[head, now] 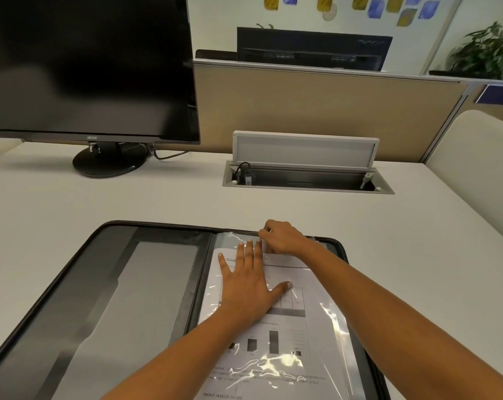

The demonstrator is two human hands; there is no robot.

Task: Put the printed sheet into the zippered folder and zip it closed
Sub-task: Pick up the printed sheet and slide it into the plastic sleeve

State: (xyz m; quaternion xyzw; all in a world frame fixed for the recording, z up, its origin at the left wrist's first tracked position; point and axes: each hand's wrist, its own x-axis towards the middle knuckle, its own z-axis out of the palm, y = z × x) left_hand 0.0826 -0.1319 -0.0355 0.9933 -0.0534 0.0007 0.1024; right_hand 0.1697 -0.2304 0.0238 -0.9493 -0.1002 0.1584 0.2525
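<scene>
Open zippered folder (146, 298) flat on a pale tabletop (129, 197). On its right half, printed sheet (287, 336) under a glossy clear sleeve (341, 339). Left hand (249, 284) pressed flat on the sheet's upper part, fingers straight and spread. Right hand (282, 238) just beyond, fingers curled, pinching the sleeve's top edge. Wide stretch of tabletop between the folder's far edge and an open cable box (308, 177); dark monitor (86, 67) far left.
</scene>
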